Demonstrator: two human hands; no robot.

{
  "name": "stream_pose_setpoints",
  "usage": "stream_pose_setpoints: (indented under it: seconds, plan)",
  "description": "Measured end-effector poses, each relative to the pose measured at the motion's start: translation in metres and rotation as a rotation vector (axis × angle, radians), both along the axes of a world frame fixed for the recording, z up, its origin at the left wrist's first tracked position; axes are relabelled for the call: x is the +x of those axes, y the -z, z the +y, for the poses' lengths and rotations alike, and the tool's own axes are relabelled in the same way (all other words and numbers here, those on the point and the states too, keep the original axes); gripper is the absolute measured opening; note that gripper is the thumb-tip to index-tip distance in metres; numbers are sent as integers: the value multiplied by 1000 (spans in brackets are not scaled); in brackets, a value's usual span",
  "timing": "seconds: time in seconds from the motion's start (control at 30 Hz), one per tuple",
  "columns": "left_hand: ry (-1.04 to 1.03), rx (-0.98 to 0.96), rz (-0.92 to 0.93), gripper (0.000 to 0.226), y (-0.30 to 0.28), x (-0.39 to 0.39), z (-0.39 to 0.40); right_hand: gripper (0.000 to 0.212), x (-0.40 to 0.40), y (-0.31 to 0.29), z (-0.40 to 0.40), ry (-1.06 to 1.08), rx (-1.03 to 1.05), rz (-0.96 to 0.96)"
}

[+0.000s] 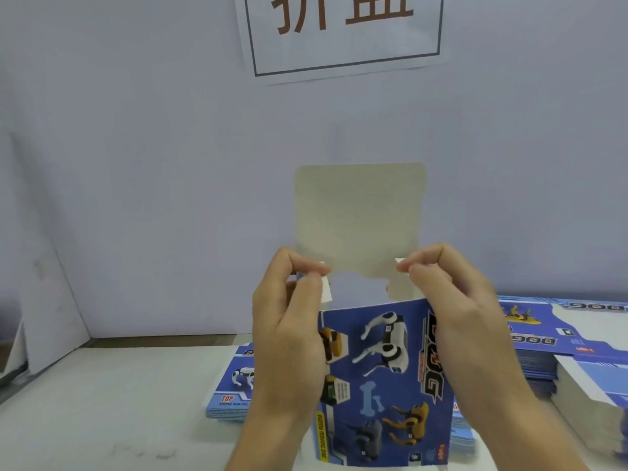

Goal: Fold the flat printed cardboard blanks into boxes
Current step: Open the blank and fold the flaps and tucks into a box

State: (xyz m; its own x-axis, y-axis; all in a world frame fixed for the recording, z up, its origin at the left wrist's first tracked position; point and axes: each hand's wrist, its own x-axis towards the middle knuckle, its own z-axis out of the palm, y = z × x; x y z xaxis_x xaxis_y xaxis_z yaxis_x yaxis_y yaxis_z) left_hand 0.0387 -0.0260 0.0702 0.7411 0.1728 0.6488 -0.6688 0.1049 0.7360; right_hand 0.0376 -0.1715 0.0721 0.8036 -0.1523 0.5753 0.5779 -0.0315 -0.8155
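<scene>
Blue robot-dog box (384, 379) held upright above table (102, 402), grey lid flap (358, 219) standing up; left hand (289, 334) pinches left side tab (325, 289); right hand (455, 307) pinches right tab (400, 263), prob. folding inward; flat blank stacks behind box (231, 392) & at right (560, 338); paper sign (343, 32) on wall.

A packing or assembly workstation, of the kind found in a small factory: a plain white worktable (102, 402) closed off behind by a pale lilac partition wall (153, 164). High on that wall hangs a white paper sign with brown Chinese characters in a dark frame (343, 32). On the table below the sign lie thick stacks of flat blue printed cardboard blanks (557, 338), with another stack (231, 389) lower left of it
</scene>
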Motion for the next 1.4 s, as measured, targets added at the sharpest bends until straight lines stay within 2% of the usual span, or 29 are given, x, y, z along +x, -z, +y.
stream_pose_setpoints:
  seconds: [0.03, 0.13, 0.17, 0.23, 0.3, 0.33, 0.37, 0.43, 0.5, 0.53, 0.63, 0.73, 0.8, 0.83, 0.9, 0.93, 1.0, 1.03, 1.1, 1.13, 1.3, 1.4]
  plan:
    - [6, 2, 15, 18, 0, 0, 1, 20, 0, 1, 1, -1, 24, 30]
    - [65, -36, 36, 57, -1, 1, 5, 43, 0, -1, 3, -45, 73, 91]
    - [65, -32, 40, 64, -2, 1, 5, 45, 0, -3, 3, -58, 67, 88]
    - [17, -5, -4, 59, -4, -1, 4, 41, -2, -7, 3, -99, 74, 72]
    - [-46, -20, -62, 37, -5, -1, 3, 31, -2, -5, 4, -134, 111, 26]
    - [-30, -50, -85, 24, -5, -1, 3, 26, -1, -1, 3, -161, 148, -18]
    - [4, -85, -97, 20, -4, -3, 2, 28, -1, 2, 4, -199, 209, -46]
    - [44, -130, -99, 38, -3, -6, 1, 50, -5, 4, 7, -276, 331, -11]
    - [28, -69, -117, 36, -4, -7, 2, 65, -8, 3, 9, -267, 270, 31]
    - [-2, 4, -136, 30, -3, -7, 3, 60, -7, 2, 8, -248, 208, 40]
    - [25, 97, -146, 27, 1, -5, 6, 23, -3, -7, 3, -268, 167, 25]
    - [156, 46, -70, 45, -2, -7, 11, 14, -1, -7, -2, -344, 154, 77]
    - [200, -13, -38, 56, -4, -7, 11, 15, 0, -6, -3, -363, 169, 83]
    - [165, -11, -44, 55, -6, -6, 10, 17, 2, -9, -2, -364, 162, 79]
    - [94, 23, -52, 41, -6, -5, 11, 8, 6, -15, 1, -325, 147, 48]
    - [88, 40, -45, 35, -4, -4, 12, 14, 8, -15, 0, -296, 131, 33]
    - [93, 93, -39, 32, -1, -5, 14, 40, 7, -13, 1, -291, 98, 29]
    - [98, 120, -44, 34, -1, -5, 15, 43, 2, -11, 1, -311, 114, 40]
    - [106, 156, -63, 37, -1, -7, 15, 22, -6, -2, -1, -332, 142, 29]
    - [99, 171, -73, 37, -1, -7, 15, 18, -7, 3, -2, -311, 151, 17]
    - [53, 147, -90, 34, -3, -8, 12, 20, -8, -2, 2, -215, 133, -41]
    - [13, 138, -134, 22, -4, -8, 10, 23, -9, -4, 8, -93, 107, -88]
